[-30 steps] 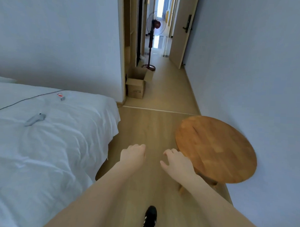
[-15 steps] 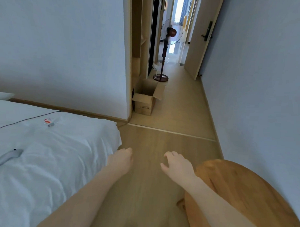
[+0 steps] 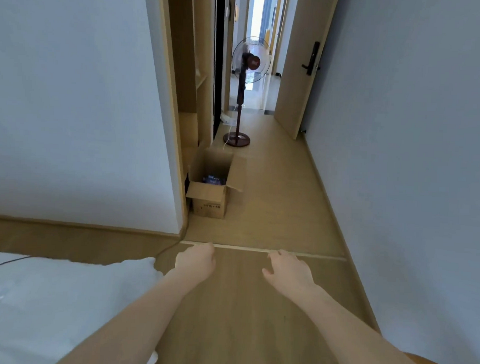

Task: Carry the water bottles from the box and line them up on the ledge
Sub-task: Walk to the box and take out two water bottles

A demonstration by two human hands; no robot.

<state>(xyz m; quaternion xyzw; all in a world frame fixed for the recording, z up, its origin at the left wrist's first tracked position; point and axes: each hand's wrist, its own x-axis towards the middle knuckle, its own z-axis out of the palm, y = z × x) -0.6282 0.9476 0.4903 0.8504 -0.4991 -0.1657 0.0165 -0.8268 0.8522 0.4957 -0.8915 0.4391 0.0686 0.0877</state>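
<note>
Head view: our left hand [image 3: 196,262] and right hand [image 3: 289,270] hang loosely curled, empty; ahead, the open brown cardboard box [image 3: 210,190]. Its splayed flap could snag our reach.

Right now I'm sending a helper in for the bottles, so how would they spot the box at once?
Look down the hallway toward the standing fan. Short of its round base, on the floor against the wooden frame on the hallway's left side, sits a brown cardboard box. Its top flaps are open, with bluish packaging showing inside; it is the only box in view.
</note>
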